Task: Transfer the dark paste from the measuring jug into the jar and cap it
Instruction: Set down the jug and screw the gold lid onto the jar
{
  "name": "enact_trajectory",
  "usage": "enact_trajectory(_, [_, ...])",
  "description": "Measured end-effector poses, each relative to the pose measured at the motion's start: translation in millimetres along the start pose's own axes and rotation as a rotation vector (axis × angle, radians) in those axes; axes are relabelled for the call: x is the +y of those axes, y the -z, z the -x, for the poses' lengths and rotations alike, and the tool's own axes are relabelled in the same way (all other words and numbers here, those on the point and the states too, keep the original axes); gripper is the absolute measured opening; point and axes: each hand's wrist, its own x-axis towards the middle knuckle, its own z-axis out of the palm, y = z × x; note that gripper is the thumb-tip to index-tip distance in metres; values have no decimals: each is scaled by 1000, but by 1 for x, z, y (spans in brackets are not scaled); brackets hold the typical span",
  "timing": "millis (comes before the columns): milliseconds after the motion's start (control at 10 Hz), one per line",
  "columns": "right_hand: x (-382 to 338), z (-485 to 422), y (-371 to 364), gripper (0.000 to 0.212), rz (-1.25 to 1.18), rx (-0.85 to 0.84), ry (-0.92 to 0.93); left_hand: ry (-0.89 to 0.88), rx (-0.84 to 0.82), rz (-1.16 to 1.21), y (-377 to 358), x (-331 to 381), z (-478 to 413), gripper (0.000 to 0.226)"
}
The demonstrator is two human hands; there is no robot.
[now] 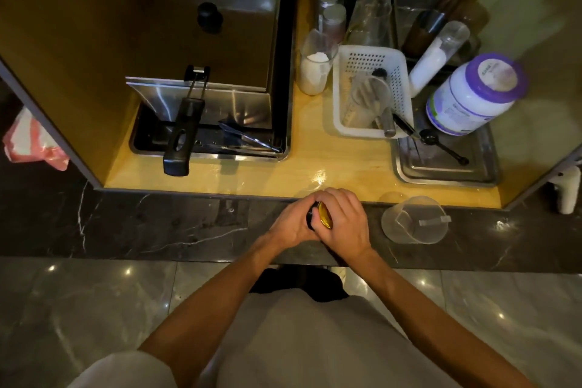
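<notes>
Capping: judging by the grip, the step in hand is the last one, screwing the lid onto the jar at the counter's front edge.
Left hand (291,228): curled around the small dark round jar (310,217) from its 9 o'clock side, holding the body; only a sliver of the jar shows between the hands.
Jar's place: on or just above the dark veined marble ledge (157,224), near the middle of the view; whether it rests on the stone cannot be told.
Lid: the gold-coloured round metal cap (325,216) looks tilted, its edge showing, so it may not yet sit square on the thread.
Right hand (345,217): closed over the cap from 3 o'clock, fingers wrapped across the top.
Jug: the clear plastic measuring jug (414,220) stands at 3 o'clock of the hands, near but apart; it looks empty, so the pouring seems done.
Behind: a white perforated plastic basket (371,57) of utensils sits at 12 to 1 o'clock on the yellow counter (315,151), well apart.
Doing it well: level the cap first, turn it back slightly until it drops into the thread, then tighten while the left hand keeps the jar from spinning.
Risk: a cross-threaded lid, or paste on the rim smearing under the cap.
</notes>
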Motion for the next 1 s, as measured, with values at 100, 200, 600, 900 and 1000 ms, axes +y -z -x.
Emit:
enact_trajectory(100, [11,-4,7,48,104,-215,171,28,-156,-79,18,2,-8,57])
enact_trajectory(200, [28,-25,16,62,99,-495,661,118,-344,-137,35,3,-18,16])
enact_trajectory(600, [28,-19,2,34,-238,-268,388,-106,-224,-147,21,-15,-13,76])
enact_trajectory(900, [13,-5,-6,22,-121,-27,209,82,-118,20,11,-7,-9,44])
enact_trajectory(1000, [9,-4,-7,21,-101,21,195,79,-102,55,4,-5,5,33])
